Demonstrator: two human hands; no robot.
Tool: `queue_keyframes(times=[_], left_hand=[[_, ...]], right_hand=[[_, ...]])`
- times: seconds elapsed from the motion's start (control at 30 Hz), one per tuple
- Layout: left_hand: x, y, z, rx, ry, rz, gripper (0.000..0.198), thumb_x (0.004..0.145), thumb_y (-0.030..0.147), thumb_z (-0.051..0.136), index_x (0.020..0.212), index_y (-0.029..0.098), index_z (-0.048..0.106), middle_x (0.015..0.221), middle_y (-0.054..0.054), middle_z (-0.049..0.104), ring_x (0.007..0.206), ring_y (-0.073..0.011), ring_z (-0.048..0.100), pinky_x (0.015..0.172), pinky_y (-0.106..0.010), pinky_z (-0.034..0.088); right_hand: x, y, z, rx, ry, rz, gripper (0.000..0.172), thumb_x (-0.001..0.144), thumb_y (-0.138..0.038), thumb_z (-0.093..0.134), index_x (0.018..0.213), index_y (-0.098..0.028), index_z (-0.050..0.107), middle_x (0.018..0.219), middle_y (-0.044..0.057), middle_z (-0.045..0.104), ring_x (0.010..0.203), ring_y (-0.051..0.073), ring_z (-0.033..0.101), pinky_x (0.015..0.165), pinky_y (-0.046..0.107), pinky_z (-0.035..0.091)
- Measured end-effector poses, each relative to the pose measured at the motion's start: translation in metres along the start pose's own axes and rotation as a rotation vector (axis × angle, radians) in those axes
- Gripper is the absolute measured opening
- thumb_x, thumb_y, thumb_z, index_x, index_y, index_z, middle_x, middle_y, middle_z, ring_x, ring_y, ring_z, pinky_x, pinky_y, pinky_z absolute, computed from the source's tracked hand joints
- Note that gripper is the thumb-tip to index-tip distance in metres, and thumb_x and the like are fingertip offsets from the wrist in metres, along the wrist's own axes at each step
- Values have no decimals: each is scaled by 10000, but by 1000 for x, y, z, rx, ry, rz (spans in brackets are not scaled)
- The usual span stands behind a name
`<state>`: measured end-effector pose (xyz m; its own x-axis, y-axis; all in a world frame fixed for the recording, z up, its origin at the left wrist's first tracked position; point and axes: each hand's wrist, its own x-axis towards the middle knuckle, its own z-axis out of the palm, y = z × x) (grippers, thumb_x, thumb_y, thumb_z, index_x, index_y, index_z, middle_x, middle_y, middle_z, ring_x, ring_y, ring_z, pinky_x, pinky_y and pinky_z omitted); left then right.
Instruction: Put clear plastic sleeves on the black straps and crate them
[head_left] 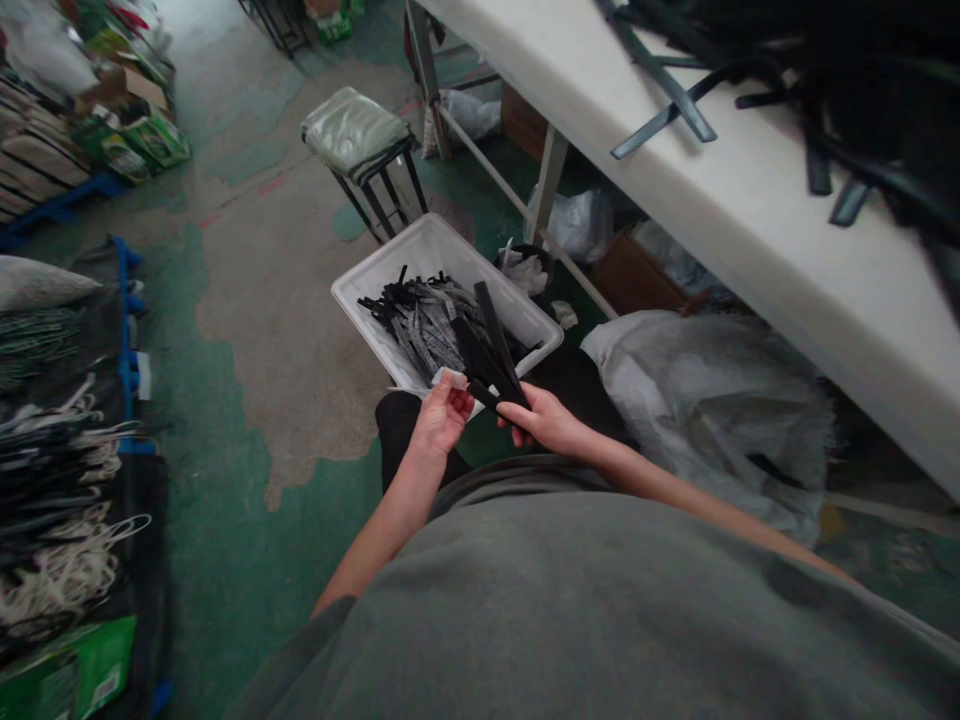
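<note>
A white table (pixel 697 215) bears a dark heap (pixel 847 90) of strips, set back from its long edge; a stool (pixel 356 130) stands just past the far edge of a white tub (pixel 457 240) holding loose strips (pixel 427 325) in black and grey. At the tub's near corner, the right hand (pixel 544 420) grips a bundle (pixel 496 335) of black strips, whose free ends lean over the tub's interior. Beside it, the left hand (pixel 441 418) pinches a small white piece (pixel 448 378) at the near rim.
</note>
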<state>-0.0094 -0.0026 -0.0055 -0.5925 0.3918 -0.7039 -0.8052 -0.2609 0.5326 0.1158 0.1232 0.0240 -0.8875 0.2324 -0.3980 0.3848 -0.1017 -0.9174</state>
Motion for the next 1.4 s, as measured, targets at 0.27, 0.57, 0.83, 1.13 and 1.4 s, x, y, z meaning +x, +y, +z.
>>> queue_keyframes(times=[0.27, 0.57, 0.83, 1.13, 1.4], left_hand=[[-5, -1, 1, 46, -72, -22, 263, 682, 321, 814, 737, 159, 614, 649, 20, 670, 565, -87, 617, 575, -195, 498], [-3, -20, 0, 251, -229, 68, 341, 616, 374, 842, 687, 143, 601, 548, 42, 571, 469, -65, 508, 475, -193, 412], [-10, -12, 24, 159, -217, -43, 354, 552, 278, 878, 707, 146, 588, 558, 60, 547, 471, -43, 483, 489, -177, 415], [-18, -17, 37, 154, -266, -39, 376, 549, 299, 884, 693, 136, 577, 529, 64, 517, 468, -46, 476, 486, -179, 423], [-25, -3, 44, 44, -240, -8, 328, 615, 222, 852, 673, 139, 541, 529, 67, 514, 455, -35, 484, 469, -157, 416]], right_hand=[[10, 10, -4, -148, 39, -65, 211, 861, -376, 569, 810, -178, 517, 667, -10, 628, 425, 76, 552, 377, 175, 409], [5, -6, -6, 11, -71, 38, 158, 885, -314, 547, 938, -179, 485, 744, 19, 683, 518, 124, 658, 416, 189, 493], [-27, -25, -39, -177, 23, -53, 368, 885, -334, 536, 1221, -188, 510, 680, -29, 643, 408, 89, 566, 383, 185, 445], [-38, -54, -49, -340, 39, -96, 412, 889, -364, 513, 1261, -186, 502, 693, -9, 671, 397, 96, 547, 385, 200, 435], [-35, -67, -43, -421, 77, -151, 482, 877, -354, 515, 1334, -209, 469, 657, -31, 647, 376, 99, 525, 382, 209, 434]])
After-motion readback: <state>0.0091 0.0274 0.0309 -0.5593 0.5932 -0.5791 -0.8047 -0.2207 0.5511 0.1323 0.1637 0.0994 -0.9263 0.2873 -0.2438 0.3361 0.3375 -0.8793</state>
